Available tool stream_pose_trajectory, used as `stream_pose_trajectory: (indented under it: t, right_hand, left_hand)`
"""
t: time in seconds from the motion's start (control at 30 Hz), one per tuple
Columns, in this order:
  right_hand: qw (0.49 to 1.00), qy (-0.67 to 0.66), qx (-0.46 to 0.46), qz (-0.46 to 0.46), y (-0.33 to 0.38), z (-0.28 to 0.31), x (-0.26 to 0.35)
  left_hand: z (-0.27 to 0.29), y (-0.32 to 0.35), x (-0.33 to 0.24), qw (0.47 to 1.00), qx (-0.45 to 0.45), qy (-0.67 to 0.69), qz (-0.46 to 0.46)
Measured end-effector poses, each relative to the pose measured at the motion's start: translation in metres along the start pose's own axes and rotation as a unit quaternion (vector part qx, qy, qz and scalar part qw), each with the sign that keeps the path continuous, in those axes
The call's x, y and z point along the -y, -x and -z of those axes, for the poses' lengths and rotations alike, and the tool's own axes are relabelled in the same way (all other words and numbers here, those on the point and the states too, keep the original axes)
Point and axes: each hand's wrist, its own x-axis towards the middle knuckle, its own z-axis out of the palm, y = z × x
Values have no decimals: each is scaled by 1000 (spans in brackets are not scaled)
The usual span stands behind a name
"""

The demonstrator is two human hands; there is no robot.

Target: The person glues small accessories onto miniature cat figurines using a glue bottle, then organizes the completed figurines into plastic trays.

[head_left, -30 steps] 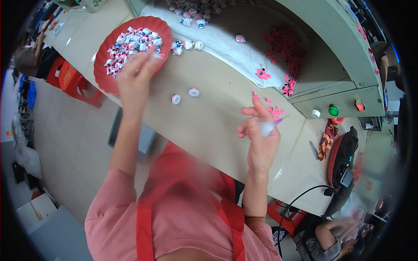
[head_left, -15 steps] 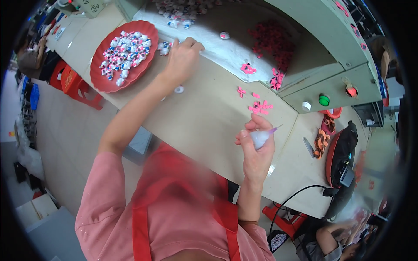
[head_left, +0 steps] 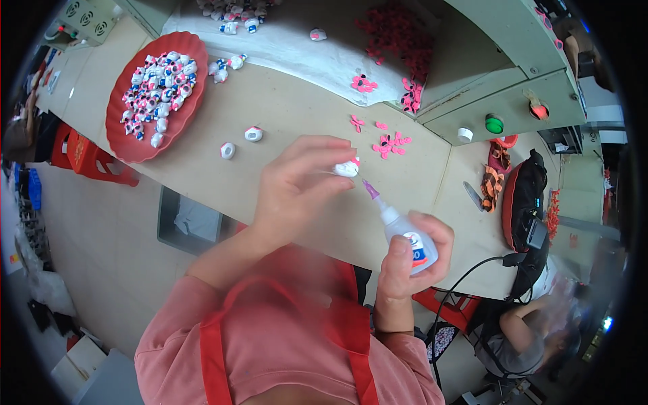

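Note:
My left hand [head_left: 297, 182] pinches a small white toy piece [head_left: 347, 167] above the beige table [head_left: 290, 115]. My right hand [head_left: 408, 260] grips a small white glue bottle [head_left: 405, 233] whose purple nozzle points up at the piece and nearly touches it. Two more white pieces [head_left: 253, 133] lie loose on the table just beyond my left hand. A red round tray [head_left: 125, 145] heaped with several of the same pieces sits at the far left. Small pink flower-shaped parts [head_left: 390, 143] lie scattered beyond my hands.
A white cloth [head_left: 297, 57] with more pieces and a pile of pink parts [head_left: 398, 34] covers the back. A grey box with a green button [head_left: 495, 124] stands at right, beside a black bag [head_left: 523, 196]. Another person [head_left: 533, 331] sits lower right. Red stools [head_left: 84, 158] stand left.
My left hand has come back from the tray side with a white piece. My right hand has turned the glue bottle so its nozzle meets the piece.

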Motion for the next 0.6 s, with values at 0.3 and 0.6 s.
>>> stream_pose_trajectory:
  t: [0.3,0.6]
  right_hand:
    - [988,62,90,112,-5,-7,-2]
    - [994,52,82,52,-1,1,-2]
  left_hand:
    - [4,7,-3,1000,-11,0,14]
    - [-5,7,-1,1000,2,-2,4]
